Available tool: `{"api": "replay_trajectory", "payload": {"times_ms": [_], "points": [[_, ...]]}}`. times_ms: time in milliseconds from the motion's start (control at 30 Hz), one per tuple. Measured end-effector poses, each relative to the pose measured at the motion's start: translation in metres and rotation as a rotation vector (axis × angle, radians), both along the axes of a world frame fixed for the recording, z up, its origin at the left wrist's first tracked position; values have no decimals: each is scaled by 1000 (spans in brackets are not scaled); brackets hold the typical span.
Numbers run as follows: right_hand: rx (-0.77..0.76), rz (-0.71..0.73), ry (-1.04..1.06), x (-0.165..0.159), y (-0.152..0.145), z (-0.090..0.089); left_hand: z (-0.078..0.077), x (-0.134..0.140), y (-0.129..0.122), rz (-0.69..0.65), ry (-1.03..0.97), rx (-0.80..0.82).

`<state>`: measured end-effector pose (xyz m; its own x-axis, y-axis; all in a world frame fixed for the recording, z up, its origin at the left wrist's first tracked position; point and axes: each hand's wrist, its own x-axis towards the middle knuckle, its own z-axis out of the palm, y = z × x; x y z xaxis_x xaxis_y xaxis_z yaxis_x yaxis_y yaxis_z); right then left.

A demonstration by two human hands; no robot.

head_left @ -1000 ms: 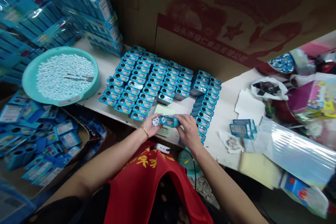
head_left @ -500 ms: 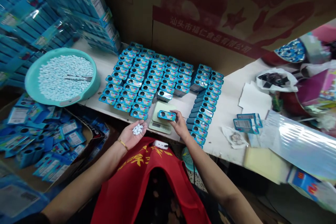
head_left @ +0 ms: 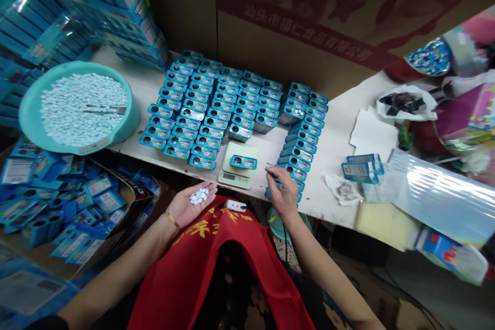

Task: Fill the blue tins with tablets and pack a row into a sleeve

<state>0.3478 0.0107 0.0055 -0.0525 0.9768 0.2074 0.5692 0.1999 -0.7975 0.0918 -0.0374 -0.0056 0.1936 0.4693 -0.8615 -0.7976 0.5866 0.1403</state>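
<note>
My left hand (head_left: pixel 186 205) lies palm up in front of the table edge, cupped under a small heap of white candies (head_left: pixel 199 196). To its right, a blue candy box (head_left: pixel 243 162) with a dark round opening rests on a pale green weighing scale (head_left: pixel 230 179). My right hand (head_left: pixel 283 190) hovers right of the scale by the near end of a box row, its fingers curled together. A thin line shows at its fingertips, but I cannot make out what they hold. Several rows of similar boxes (head_left: pixel 204 137) stand behind the scale.
At left stands a turquoise basin (head_left: pixel 133 121) of white candies with tweezers (head_left: pixel 103 109) on top. Below it, a carton (head_left: pixel 127 205) holds blue boxes. A large cardboard box (head_left: pixel 294 0) walls off the back. Right lie two boxes (head_left: pixel 359 170) and a clear sheet (head_left: pixel 444 191).
My right hand has let go of the box on the scale and moved right, its fingers curling in. My left hand still cups the candies. The camera view has shifted slightly.
</note>
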Motion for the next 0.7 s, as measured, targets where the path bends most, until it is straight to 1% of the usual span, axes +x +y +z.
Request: {"api": "replay_trajectory", "payload": {"times_ms": [200,333,400,433,467,533,600,633,700], "points": [[18,-94,8,6,7,-3,-2,-4,-1,0,11,-6],[53,-114,-4,9,12,-1,-2,-4,-2,5,6,-15],[54,-80,-15,2,9,3,0,-2,-2,0,-8,-8],[41,-26,-21,-5,6,5,0,1,-1,-12,-18,-4],[20,64,-32,-15,1,7,0,4,-1,-28,-32,4],[-29,322,-95,-39,-8,12,0,11,1,-59,-65,35],[-66,559,-229,-63,-16,14,0,20,5,-80,-93,73],[-82,630,-303,-73,-18,14,0,24,8,-83,-100,85],[-103,680,-392,-84,-16,11,1,31,15,-83,-111,95]]}}
